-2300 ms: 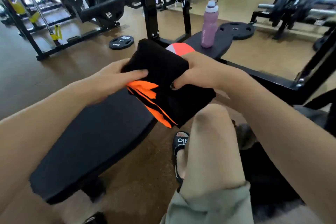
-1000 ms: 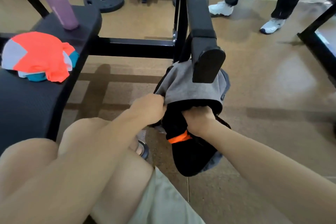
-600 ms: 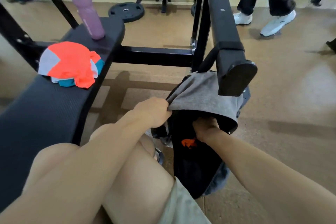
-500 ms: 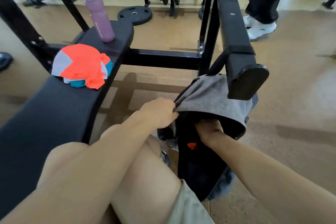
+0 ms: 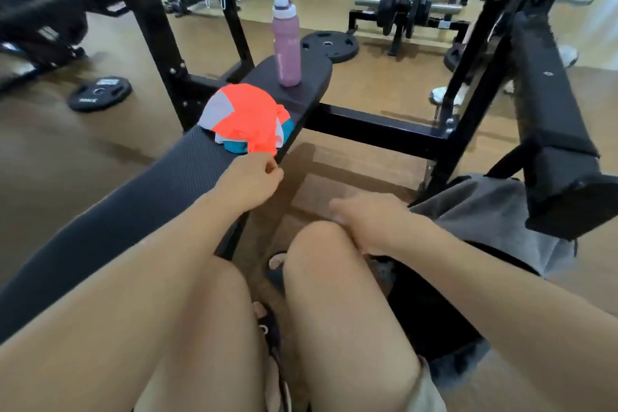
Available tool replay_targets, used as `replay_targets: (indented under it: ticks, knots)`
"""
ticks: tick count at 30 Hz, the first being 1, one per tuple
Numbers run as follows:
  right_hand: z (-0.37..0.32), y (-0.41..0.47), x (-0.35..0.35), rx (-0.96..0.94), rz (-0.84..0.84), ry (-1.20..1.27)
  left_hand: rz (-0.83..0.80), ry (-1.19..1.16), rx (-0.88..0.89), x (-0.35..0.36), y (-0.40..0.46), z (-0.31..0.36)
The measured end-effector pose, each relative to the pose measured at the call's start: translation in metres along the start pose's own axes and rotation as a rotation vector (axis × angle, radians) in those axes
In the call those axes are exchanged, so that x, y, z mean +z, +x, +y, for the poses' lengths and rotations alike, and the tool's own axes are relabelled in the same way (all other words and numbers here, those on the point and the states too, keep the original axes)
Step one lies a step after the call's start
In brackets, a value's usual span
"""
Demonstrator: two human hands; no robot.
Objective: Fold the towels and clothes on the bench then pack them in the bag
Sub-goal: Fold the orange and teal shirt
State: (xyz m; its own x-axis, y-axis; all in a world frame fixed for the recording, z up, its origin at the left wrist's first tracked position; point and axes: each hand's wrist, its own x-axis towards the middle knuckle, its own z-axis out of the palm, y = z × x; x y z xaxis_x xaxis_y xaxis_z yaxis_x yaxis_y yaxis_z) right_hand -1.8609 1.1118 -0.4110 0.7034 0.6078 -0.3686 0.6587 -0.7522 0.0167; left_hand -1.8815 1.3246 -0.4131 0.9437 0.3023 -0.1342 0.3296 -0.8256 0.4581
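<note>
just beyond the left hand (image 5: 249,182), almost touching its curled fingertips, lies the orange garment (image 5: 245,119), bunched on the bench (image 5: 140,211) over something teal and white. the left hand's fingers are loosely curled and grasp nothing; whether thumb and forefinger already pinch a corner of cloth i cannot tell. the right hand (image 5: 371,221) hangs relaxed and empty over the knee, with the bag (image 5: 485,211) just to its outer side, its grey flap draped under a black pad.

risks, as i judge them: grabbing the orange garment by one corner could drag the pieces beneath it off the bench edge nearest the hand; a wide pull could also sweep toward the pink bottle (image 5: 286,47) standing farther along, past the pile.

the right hand is motion-blurred, so its fingers are hard to read. the bag's opening and contents are hidden behind the arm and thigh, and how many garments the pile holds is unclear.
</note>
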Motion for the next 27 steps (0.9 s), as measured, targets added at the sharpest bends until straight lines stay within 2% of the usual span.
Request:
replay_targets:
  ticks: [4, 7, 10, 12, 16, 19, 21, 23, 27]
  knots:
    - [-0.001, 0.071, -0.029, -0.008, 0.172, 0.179, 0.13, -0.135, -0.176, 0.001, -0.005, -0.049]
    - [-0.017, 0.13, -0.043, -0.054, 0.172, 0.43, 0.179, -0.21, -0.263, 0.008, -0.002, -0.072]
    - [-0.044, 0.193, -0.04, -0.13, 0.182, 0.638, 0.191, -0.182, -0.244, 0.01, 0.007, -0.083]
    - [-0.058, 0.231, -0.032, -0.107, 0.157, 0.59, 0.186, -0.142, -0.205, 0.013, 0.011, -0.088]
    - [-0.079, 0.272, -0.014, 0.011, 0.208, 0.436, 0.183, -0.14, -0.207, 0.017, 0.018, -0.101]
    - [-0.091, 0.274, 0.004, 0.056, 0.346, 0.35, 0.163, -0.143, -0.247, 0.018, 0.021, -0.107]
    - [-0.1, 0.271, 0.006, 0.045, 0.417, 0.403, 0.145, -0.141, -0.26, 0.019, 0.02, -0.109]
    - [-0.11, 0.263, -0.004, 0.002, 0.373, 0.564, 0.147, -0.168, -0.27, 0.016, 0.017, -0.11]
    - [-0.134, 0.226, -0.033, -0.132, 0.051, 0.984, 0.151, -0.209, -0.262, 0.008, -0.001, -0.112]
